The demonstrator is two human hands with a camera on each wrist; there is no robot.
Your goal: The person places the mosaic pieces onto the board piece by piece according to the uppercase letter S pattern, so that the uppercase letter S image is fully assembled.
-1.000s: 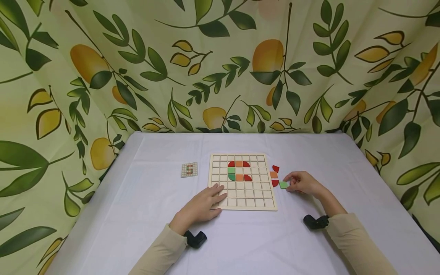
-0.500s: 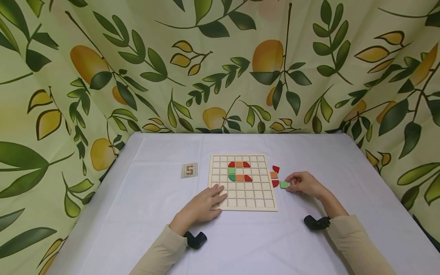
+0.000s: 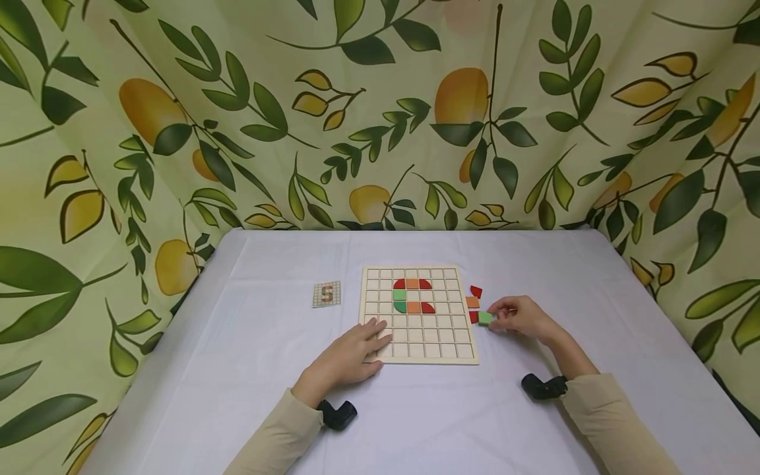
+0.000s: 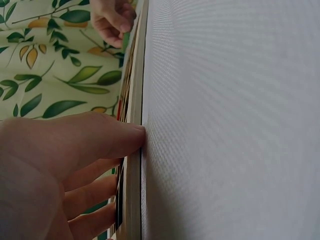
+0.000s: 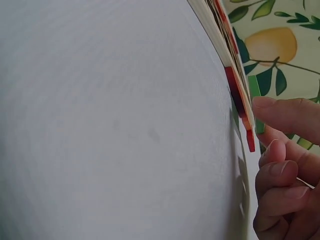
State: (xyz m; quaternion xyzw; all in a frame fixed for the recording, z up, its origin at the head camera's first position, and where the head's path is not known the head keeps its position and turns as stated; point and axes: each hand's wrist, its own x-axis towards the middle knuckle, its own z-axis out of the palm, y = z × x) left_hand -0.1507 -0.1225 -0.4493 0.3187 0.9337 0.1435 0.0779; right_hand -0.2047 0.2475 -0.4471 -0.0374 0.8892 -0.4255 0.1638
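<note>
In the head view a wooden grid board (image 3: 424,335) lies on the table, with red, orange and green tiles set in its upper squares in a C-like shape. My left hand (image 3: 351,353) rests on the board's lower left corner, fingers spread; in the left wrist view the thumb (image 4: 117,135) touches the board's near edge. Right of the board, my right hand (image 3: 522,316) pinches a green square tile (image 3: 485,318) between thumb and fingers. In the right wrist view the green tile (image 5: 256,97) is raised off the cloth. It partly covers a red quarter-round tile (image 3: 473,317) in the head view.
An orange square tile (image 3: 472,302) and another red quarter-round tile (image 3: 476,291) lie by the board's right edge. A small pattern card (image 3: 326,293) sits left of the board. The white-clothed table (image 3: 267,264) ends at a leaf-printed curtain (image 3: 380,112).
My right hand has lifted the green tile and moved it slightly left, over part of the lower red tile. My left hand has stayed on the board.
</note>
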